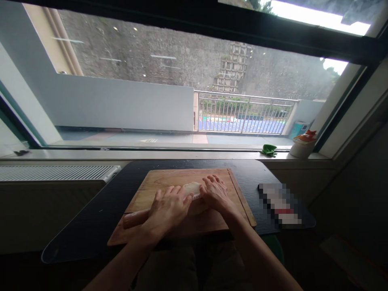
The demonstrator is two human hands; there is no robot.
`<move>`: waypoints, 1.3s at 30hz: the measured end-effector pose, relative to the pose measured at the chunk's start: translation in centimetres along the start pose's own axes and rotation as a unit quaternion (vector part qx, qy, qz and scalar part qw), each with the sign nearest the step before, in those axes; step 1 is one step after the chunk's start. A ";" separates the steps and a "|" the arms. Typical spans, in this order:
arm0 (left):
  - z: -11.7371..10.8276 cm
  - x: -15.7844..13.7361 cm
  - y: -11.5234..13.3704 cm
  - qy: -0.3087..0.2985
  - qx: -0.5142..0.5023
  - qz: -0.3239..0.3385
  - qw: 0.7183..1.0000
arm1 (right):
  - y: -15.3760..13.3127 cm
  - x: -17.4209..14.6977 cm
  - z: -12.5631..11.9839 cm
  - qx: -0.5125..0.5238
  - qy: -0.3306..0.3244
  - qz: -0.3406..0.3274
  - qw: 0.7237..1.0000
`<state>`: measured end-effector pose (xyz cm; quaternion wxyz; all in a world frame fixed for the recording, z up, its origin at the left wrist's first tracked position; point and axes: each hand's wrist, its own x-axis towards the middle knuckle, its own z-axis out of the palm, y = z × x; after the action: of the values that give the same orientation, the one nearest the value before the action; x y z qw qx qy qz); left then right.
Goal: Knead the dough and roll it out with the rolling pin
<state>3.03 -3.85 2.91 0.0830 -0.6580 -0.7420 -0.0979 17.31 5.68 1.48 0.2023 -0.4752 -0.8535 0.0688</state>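
A piece of pale dough (192,188) lies near the middle of a wooden cutting board (165,178). My left hand (168,206) rests palm down over the dough's left side, fingers stretched forward. From under that hand a wooden rolling pin (135,218) sticks out to the left, slanting across the board. My right hand (214,192) lies on the right end of the dough, its fingers also extended. The rest of the pin is hidden by my hands and the dough; whether the dough is wrapped around it, I cannot tell.
The board sits on a dark table (91,218) against a window sill (182,155). A blurred-out flat object (280,204) lies at the table's right. On the sill are a green item (268,150) and a white pot (301,148). A radiator (54,173) stands left.
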 end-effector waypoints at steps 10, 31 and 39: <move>0.5 2.8 -1.8 -0.084 -0.014 -0.015 0.996 | -1.6 4.4 -0.3 -0.007 -0.058 0.048 0.997; 1.1 4.4 -2.0 -0.100 -0.049 -0.004 0.994 | -1.3 4.2 -0.3 -0.014 -0.040 0.051 0.998; 0.4 -0.7 0.7 -0.027 -0.012 0.043 0.999 | -0.1 -3.2 -0.8 -0.007 0.031 0.008 0.999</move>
<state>3.85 -4.31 2.37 0.0592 -0.6927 -0.7138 -0.0851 19.09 2.84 1.34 0.2250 -0.4850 -0.8436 0.0495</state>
